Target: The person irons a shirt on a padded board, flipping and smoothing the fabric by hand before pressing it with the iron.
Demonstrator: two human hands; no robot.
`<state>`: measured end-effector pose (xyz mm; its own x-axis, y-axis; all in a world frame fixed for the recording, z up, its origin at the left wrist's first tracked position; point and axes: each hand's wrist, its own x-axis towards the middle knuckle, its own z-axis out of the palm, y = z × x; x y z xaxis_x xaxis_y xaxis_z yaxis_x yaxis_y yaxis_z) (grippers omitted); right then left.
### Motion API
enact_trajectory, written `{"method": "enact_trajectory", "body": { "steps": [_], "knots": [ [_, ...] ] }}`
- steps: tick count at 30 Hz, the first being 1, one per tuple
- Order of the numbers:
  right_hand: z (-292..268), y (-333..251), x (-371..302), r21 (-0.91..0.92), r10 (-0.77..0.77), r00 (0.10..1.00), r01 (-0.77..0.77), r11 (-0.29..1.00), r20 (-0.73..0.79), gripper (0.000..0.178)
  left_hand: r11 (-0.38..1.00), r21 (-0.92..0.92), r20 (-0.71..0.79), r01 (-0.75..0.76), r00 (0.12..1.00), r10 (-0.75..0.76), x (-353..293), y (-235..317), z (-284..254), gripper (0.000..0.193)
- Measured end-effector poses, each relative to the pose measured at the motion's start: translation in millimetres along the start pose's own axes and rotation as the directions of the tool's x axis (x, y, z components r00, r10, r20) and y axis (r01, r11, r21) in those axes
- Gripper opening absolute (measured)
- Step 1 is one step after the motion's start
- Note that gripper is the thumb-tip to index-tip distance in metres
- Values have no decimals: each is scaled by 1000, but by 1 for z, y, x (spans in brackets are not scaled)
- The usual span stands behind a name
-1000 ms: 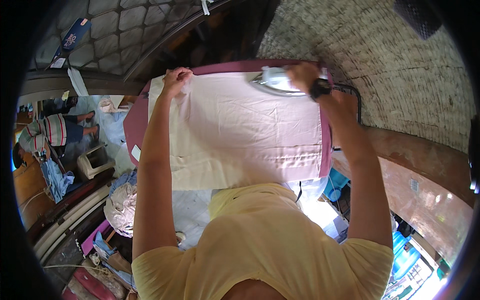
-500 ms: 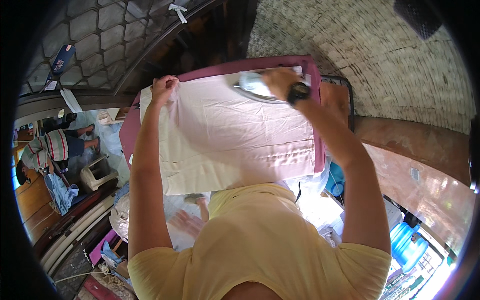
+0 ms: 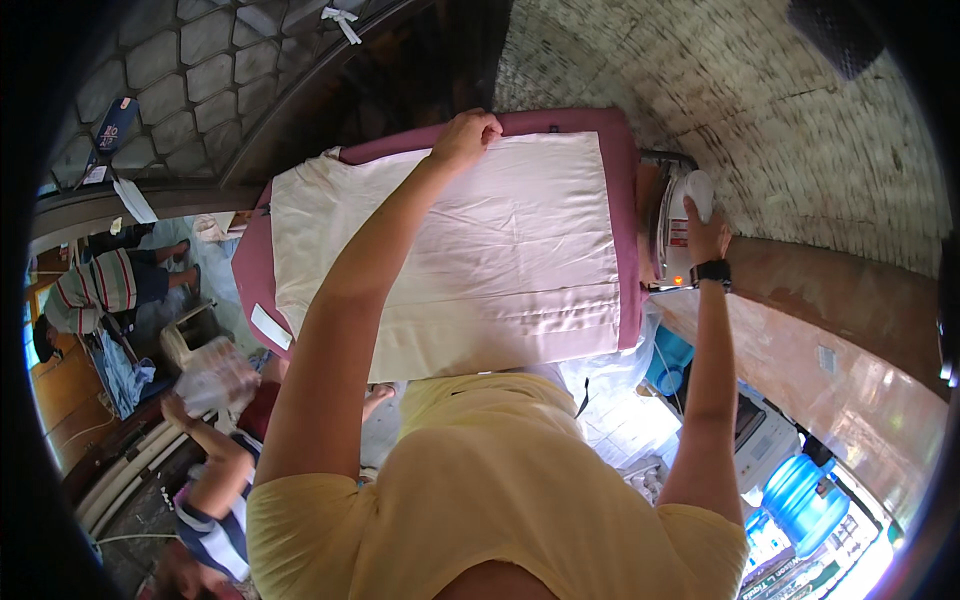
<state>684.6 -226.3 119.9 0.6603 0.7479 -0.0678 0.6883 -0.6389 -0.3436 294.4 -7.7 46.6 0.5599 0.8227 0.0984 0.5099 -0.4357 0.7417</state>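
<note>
A cream cloth (image 3: 500,250) lies spread over a burgundy-covered ironing board (image 3: 628,240), with light creases across its middle. My left hand (image 3: 466,143) is closed at the cloth's far edge, its fingers pinched together there. At the board's right end, an iron (image 3: 678,225) rests on the end stand with a small orange light lit. My right hand (image 3: 708,236), a dark watch on its wrist, is around the iron's handle; part of the grip is hidden.
Woven matting (image 3: 600,60) covers the wall beyond the board, beside a metal lattice gate (image 3: 200,90). One person (image 3: 105,290) bends at far left; another person's forearm (image 3: 220,480) reaches in at lower left. A blue water jug (image 3: 805,505) stands at lower right.
The iron has moved right, off the cloth onto the end stand, with my right hand. My left hand has shifted right along the cloth's far edge. Another person has come into view at lower left.
</note>
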Motion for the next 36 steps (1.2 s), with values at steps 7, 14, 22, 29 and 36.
{"method": "enact_trajectory", "body": {
  "steps": [7, 14, 22, 29, 36],
  "knots": [
    [35, 6, -18, 133, 118, 984, -100, 986, -135, 74, 1000, 20, 145, -22, 989, 18, 14, 12, -12, 11],
    [33, -26, -45, -251, -156, 851, 30, 968, -501, 68, 971, 207, 213, -119, 974, 74, 21, -9, 1, 12],
    [124, -177, -91, 127, -785, 611, 791, 599, -100, 47, 986, 168, 132, 4, 991, -26, 21, -10, 10, 11],
    [176, -202, -105, 26, -772, 605, 790, 613, -195, 47, 985, 20, -5, 171, 985, -171, 31, -14, 15, 18],
    [172, -203, -104, 39, -780, 604, 794, 607, -160, 47, 883, -85, -42, 461, 884, -465, 34, -5, 21, 14]
  ]
}}
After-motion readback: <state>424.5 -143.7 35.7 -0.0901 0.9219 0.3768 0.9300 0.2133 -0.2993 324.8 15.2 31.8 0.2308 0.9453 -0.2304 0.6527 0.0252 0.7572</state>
